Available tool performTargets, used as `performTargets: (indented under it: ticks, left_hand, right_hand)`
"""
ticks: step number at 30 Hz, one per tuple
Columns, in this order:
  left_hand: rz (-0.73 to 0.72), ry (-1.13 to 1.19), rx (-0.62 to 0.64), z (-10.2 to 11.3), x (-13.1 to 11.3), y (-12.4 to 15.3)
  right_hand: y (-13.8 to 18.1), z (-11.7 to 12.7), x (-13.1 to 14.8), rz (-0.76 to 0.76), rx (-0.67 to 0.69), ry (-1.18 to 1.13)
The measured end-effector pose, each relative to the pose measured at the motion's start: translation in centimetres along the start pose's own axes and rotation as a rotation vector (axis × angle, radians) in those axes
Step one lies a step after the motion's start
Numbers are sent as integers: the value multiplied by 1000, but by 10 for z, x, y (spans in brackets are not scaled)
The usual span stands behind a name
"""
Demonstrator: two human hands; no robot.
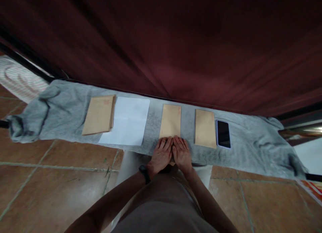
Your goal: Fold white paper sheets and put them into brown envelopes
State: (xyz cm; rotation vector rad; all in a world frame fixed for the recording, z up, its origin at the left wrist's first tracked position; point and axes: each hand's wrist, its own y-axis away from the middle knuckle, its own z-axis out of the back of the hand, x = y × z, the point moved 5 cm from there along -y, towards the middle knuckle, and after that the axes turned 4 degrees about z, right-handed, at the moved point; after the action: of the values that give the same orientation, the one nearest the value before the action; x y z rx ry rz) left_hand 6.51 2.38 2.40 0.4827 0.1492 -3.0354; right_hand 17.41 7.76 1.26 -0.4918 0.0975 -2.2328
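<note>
My left hand (163, 153) and my right hand (181, 152) lie side by side, palms down, on the near end of a brown paper envelope (171, 120). Their fingers are stretched out flat and point away from me. Small red print shows near the envelope's far right corner. Part of its near end is hidden under my hands, and a bit of brown paper shows between my wrists. To the right lies another brown envelope (205, 128), apart from my right hand. A white sheet of paper (130, 120) is spread to the left.
A stack of brown envelopes (98, 114) overlaps the white sheet's left side. At the right lies a phone (223, 134) with a dark screen. Everything rests on a narrow surface under a rumpled grey cloth (251, 142). A dark red curtain (176, 51) hangs along the far edge.
</note>
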Motion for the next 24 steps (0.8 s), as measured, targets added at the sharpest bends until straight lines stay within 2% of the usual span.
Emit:
performTargets:
  ticks: [9, 16, 24]
  left_hand:
    - [91, 16, -61, 8, 17, 5]
    - [72, -52, -9, 1, 6, -2]
    - [92, -69, -49, 15, 19, 1]
  right_hand:
    - [7, 7, -6, -15, -9, 37]
    - [-1, 3, 4, -24, -24, 48]
    - [5, 11, -8, -49, -42, 57]
